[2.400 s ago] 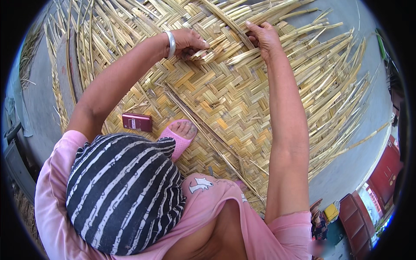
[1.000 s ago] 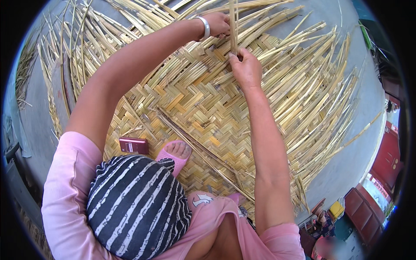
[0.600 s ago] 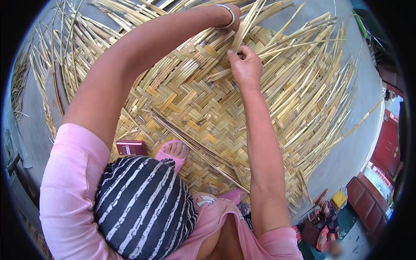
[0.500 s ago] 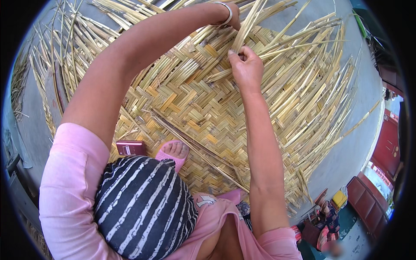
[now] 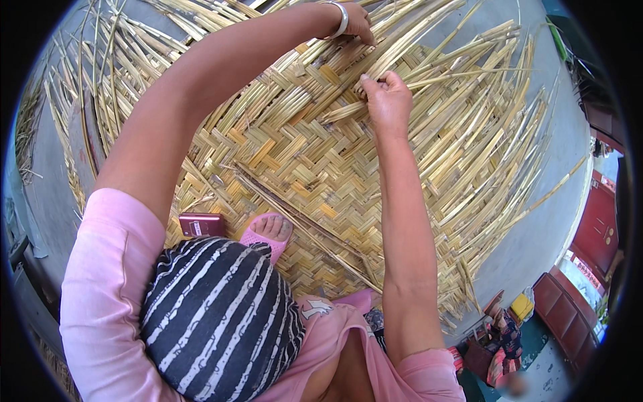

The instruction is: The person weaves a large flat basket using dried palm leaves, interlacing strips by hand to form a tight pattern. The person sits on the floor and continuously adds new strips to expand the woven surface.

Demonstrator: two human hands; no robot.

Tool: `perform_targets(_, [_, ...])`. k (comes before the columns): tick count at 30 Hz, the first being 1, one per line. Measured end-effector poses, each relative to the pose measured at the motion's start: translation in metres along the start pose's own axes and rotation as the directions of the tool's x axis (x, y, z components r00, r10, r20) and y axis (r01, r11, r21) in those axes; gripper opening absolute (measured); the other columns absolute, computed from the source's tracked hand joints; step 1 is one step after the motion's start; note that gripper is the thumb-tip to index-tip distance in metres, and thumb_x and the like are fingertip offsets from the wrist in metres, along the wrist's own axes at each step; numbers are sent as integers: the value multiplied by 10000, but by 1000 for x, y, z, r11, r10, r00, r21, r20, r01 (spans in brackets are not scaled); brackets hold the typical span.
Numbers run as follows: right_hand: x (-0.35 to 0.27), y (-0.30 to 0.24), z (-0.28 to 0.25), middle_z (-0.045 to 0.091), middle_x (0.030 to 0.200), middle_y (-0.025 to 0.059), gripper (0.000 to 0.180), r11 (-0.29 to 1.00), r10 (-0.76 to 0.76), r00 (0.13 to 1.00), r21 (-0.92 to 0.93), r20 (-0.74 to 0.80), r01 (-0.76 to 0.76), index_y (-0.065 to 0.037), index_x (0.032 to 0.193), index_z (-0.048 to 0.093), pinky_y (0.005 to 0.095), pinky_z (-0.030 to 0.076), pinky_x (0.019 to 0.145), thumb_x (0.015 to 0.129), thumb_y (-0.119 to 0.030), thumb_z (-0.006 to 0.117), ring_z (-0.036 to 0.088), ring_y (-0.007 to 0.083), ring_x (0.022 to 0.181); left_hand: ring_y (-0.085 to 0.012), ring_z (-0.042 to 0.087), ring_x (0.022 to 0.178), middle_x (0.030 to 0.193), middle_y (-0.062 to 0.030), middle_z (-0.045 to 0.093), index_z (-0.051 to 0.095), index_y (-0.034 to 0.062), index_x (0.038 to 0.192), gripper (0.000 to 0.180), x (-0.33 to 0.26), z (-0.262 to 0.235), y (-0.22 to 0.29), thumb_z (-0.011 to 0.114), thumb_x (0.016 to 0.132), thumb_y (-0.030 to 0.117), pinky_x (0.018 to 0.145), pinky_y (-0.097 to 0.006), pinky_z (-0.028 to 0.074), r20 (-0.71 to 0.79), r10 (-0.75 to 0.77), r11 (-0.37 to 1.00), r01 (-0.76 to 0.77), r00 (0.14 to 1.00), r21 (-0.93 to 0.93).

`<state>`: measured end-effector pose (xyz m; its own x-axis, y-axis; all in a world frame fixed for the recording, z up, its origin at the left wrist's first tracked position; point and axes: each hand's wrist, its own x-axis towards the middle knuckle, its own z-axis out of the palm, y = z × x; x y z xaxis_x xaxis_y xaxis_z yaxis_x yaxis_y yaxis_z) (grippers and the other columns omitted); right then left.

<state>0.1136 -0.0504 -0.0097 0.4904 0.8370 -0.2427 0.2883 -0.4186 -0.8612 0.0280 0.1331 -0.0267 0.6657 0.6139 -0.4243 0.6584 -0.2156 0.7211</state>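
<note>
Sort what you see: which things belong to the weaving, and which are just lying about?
Belonging:
woven mat
long strips, some in the right hand
left hand nearby

Apparently lying about:
dark red case on the mat
yellow object, lower right

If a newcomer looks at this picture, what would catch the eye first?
Probably the large woven mat, filling the middle, its loose strips fanning out at right and top. Near the top, the right hand pinches some pale strips. Lower left, a rounded, black, white-striped cloth stands out.

One small dark red case (image 5: 202, 224), pale-labelled. Lower right: yellow object (image 5: 522, 305), near maroon panelled furniture (image 5: 564, 309). Above these, red door (image 5: 596, 224).
</note>
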Motion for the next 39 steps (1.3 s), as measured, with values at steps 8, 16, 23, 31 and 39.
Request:
perform_targets(8, [11,14,18,642,758,117,217,980,-97,995,-170,28,100,-39,875,593,366,470,659,755,-220,610,607,270,688,-118,577,844,797,9,607,585,78,936,286,-39,4,-20,752,727,180,835,-286,426,60,192,641,-78,980,-764])
perform_targets(16, [12,2,18,618,979,130,248,893,-189,974,-390,128,225,-85,992,602,408,459,777,771,-196,586,580,325,911,-93,548,913,985,16,608,585,93,1074,321,-49,5,-35,695,780,161,799,-317,430,-9,4,540,-10,1000,-842])
perform_targets(23, [16,12,30,613,938,104,166,889,-181,983,-422,39,180,-113,921,611,397,460,763,765,-170,611,577,302,872,-130,594,710,852,-44,632,619,31,987,192,-52,25,-56,606,800,-10,637,-280,543,-233,-268,438,-97,935,-894])
perform_targets(31, [2,9,36,575,887,77,160,753,-294,955,-603,50,263,-140,890,575,406,467,723,753,-183,645,570,282,859,-95,596,745,860,-25,638,644,20,912,106,-81,45,-60,616,809,19,601,-222,522,-495,-325,703,-144,806,-696])
perform_targets(39, [1,-5,30,591,895,112,157,827,-240,970,-516,38,225,-87,876,554,416,455,712,765,-181,613,571,316,840,-82,616,717,812,-13,662,663,61,903,119,-57,28,-38,623,798,21,632,-221,524,-623,47,902,-302,781,-309])
